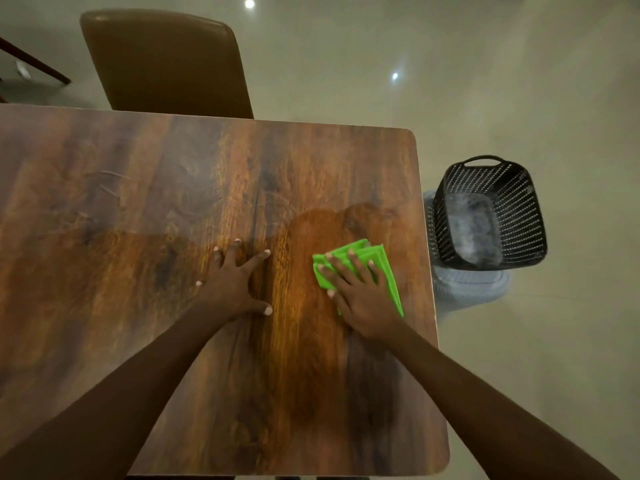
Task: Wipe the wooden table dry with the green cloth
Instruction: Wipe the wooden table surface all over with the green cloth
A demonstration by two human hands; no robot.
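Note:
A folded green cloth (pixel 387 271) lies on the wooden table (pixel 138 202) near its right edge. My right hand (pixel 360 292) presses flat on the cloth with straight, spread fingers. A darker wet patch (pixel 322 230) spreads on the wood just beyond and left of the cloth. My left hand (pixel 235 282) rests flat on the bare table to the left of the cloth, fingers spread, holding nothing.
A brown chair (pixel 166 60) stands at the table's far side. On the pale floor to the right of the table sits a black perforated basket (pixel 488 216) on top of a light grey one (pixel 471 285).

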